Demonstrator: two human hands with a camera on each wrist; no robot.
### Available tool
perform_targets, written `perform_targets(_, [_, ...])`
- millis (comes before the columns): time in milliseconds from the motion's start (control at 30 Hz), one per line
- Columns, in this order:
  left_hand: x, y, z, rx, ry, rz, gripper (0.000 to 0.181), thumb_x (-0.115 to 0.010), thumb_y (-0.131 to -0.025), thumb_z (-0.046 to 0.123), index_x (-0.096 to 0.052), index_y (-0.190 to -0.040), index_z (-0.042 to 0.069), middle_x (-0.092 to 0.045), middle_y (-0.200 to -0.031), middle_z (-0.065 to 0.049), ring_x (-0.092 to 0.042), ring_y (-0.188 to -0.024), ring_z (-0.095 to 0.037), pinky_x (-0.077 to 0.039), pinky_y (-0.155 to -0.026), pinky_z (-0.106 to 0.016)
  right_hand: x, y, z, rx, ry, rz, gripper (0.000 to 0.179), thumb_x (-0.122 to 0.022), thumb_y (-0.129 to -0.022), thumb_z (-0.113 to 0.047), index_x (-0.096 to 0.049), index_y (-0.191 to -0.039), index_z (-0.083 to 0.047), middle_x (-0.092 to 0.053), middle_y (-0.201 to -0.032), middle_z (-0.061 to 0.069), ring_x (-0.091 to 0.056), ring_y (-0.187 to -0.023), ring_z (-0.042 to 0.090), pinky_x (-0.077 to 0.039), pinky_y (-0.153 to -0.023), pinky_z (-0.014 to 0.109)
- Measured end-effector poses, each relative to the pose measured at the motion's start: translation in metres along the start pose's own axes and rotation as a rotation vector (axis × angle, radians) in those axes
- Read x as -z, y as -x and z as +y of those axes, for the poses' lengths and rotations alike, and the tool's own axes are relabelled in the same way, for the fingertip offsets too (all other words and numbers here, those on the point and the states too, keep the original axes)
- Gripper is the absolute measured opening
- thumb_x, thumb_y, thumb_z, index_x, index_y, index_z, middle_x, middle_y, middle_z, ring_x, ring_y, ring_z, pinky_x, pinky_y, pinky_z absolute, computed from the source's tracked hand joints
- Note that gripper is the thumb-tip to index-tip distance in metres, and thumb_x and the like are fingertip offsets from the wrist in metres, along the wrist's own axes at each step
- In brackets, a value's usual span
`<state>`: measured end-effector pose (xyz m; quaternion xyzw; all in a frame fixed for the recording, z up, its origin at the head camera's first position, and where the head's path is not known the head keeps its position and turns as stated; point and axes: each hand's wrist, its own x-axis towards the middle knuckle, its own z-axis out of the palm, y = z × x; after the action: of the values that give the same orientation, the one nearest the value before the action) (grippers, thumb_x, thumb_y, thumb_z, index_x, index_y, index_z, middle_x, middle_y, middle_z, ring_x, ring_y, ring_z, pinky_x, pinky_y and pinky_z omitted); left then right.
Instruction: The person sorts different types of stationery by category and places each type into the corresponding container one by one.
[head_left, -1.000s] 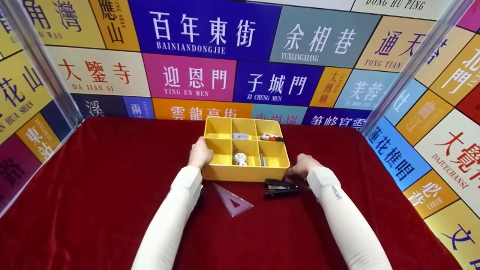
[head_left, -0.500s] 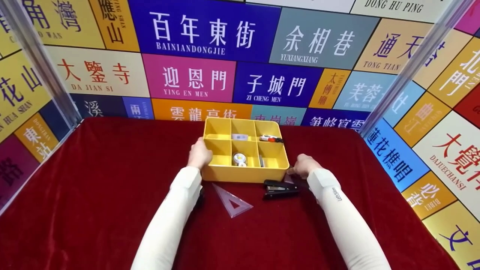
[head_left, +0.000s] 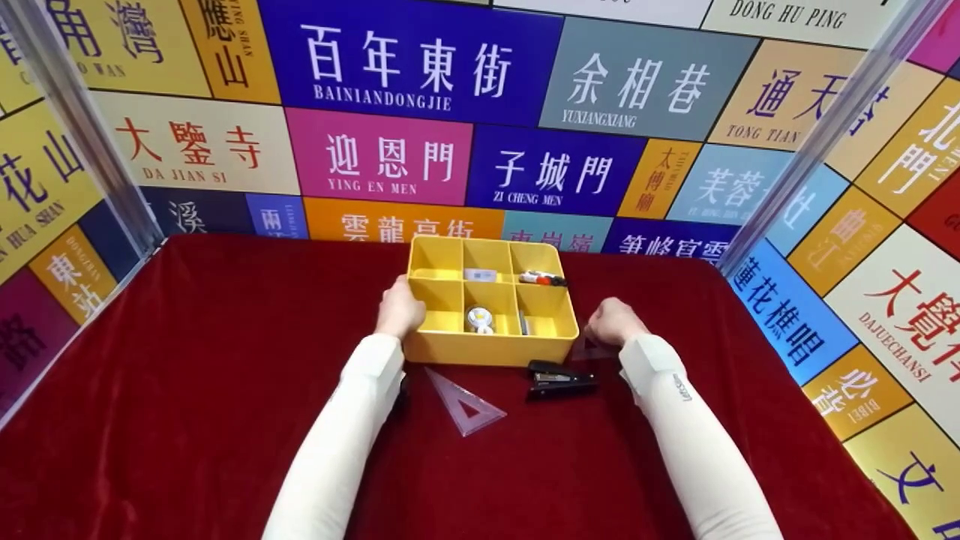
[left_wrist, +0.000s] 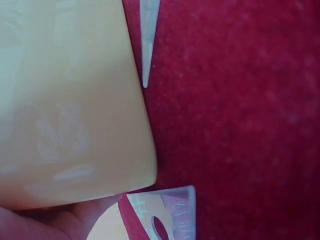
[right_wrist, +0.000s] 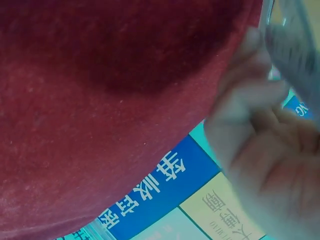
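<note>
A yellow desk organizer (head_left: 487,351) with several compartments stands near the back of the red-covered table. My left hand (head_left: 400,307) grips its left side wall. Beside that hand in the left wrist view is a clear plastic piece (left_wrist: 185,212) with an oval cutout, partly out of frame. Right of the organizer, my right hand (head_left: 615,322) pinches a clear plastic set square (right_wrist: 297,55), blurred in the right wrist view. In front lies another clear set square (head_left: 450,397) with a triangular cutout. A black stapler (head_left: 561,380) sits near the organizer's front right corner.
Inside the organizer are a white round item (head_left: 479,318), a whitish block (head_left: 480,274) and red, white and black items (head_left: 541,278). Panels with printed characters (head_left: 405,67) wall in the table at the back and sides.
My right hand has shifted slightly away from the organizer and lifted a little, and more of the clear set square shows below it. The left hand, organizer and stapler keep their places.
</note>
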<state>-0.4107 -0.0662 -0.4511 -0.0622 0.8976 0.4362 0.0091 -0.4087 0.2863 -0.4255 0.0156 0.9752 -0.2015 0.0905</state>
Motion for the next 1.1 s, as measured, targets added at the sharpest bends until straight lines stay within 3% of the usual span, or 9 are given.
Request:
perform_targets(100, [-0.001, 0.0, 0.0, 0.002, 0.003, -0.005, 0.057, -0.05, -0.093, 0.004, -0.039, -0.149, 0.001, -0.056, -0.141, -0.026, -0.054, -0.131, -0.042, -0.044, -0.111, -0.05, 0.004, 0.001, -0.002, -0.059, -0.03, 0.131, 0.023, -0.052, -0.08, -0.007, -0.055, -0.058, -0.014, -0.062, -0.07, 0.007, -0.055, -0.067, 0.022, -0.046, -0.063, 0.032])
perform_targets(233, [0.0, -0.001, -0.001, 0.004, 0.006, -0.008, 0.056, -0.05, -0.094, 0.004, -0.038, -0.149, 0.001, -0.055, -0.142, -0.026, -0.053, -0.132, -0.042, -0.043, -0.112, -0.05, 0.01, 0.003, -0.008, -0.11, -0.109, 0.273, 0.016, -0.055, -0.088, -0.012, -0.069, -0.083, -0.007, -0.071, -0.102, 0.017, -0.065, -0.093, 0.034, -0.052, -0.085, 0.045])
perform_targets(367, [0.0, -0.001, -0.001, 0.006, 0.008, -0.009, 0.057, -0.049, -0.094, 0.004, -0.038, -0.15, 0.001, -0.054, -0.143, -0.025, -0.052, -0.133, -0.041, -0.043, -0.112, -0.05, 0.014, 0.005, -0.016, -0.101, -0.205, 0.369, 0.022, -0.057, -0.091, -0.014, -0.07, -0.105, -0.003, -0.071, -0.115, 0.018, -0.065, -0.11, 0.038, -0.049, -0.1, 0.052])
perform_targets(633, [-0.001, -0.001, 0.0, 0.015, 0.014, -0.01, 0.056, -0.048, -0.095, 0.006, -0.037, -0.15, 0.003, -0.055, -0.142, -0.025, -0.053, -0.132, -0.04, -0.044, -0.111, -0.05, 0.015, 0.004, -0.033, -0.059, -0.294, 0.531, 0.025, -0.058, -0.089, -0.013, -0.071, -0.108, -0.004, -0.077, -0.105, 0.013, -0.07, -0.102, 0.031, -0.051, -0.097, 0.048])
perform_targets(1000, [-0.001, -0.001, 0.001, 0.003, 0.001, 0.002, 0.057, -0.047, -0.094, 0.006, -0.037, -0.15, 0.003, -0.056, -0.142, -0.024, -0.052, -0.133, -0.041, -0.043, -0.112, -0.05, 0.007, 0.004, -0.052, 0.091, -0.31, 0.713, 0.025, -0.057, -0.091, -0.013, -0.073, -0.108, -0.003, -0.077, -0.097, 0.015, -0.071, -0.092, 0.034, -0.052, -0.088, 0.049])
perform_targets(1100, [0.0, -0.001, 0.0, 0.002, -0.005, 0.005, 0.057, -0.047, -0.094, 0.006, -0.038, -0.15, 0.002, -0.056, -0.141, -0.024, -0.052, -0.132, -0.041, -0.043, -0.112, -0.05, 0.006, 0.007, -0.062, 0.144, -0.342, 0.725, 0.023, -0.06, -0.091, -0.012, -0.073, -0.108, -0.002, -0.077, -0.097, 0.016, -0.072, -0.09, 0.032, -0.055, -0.086, 0.046])
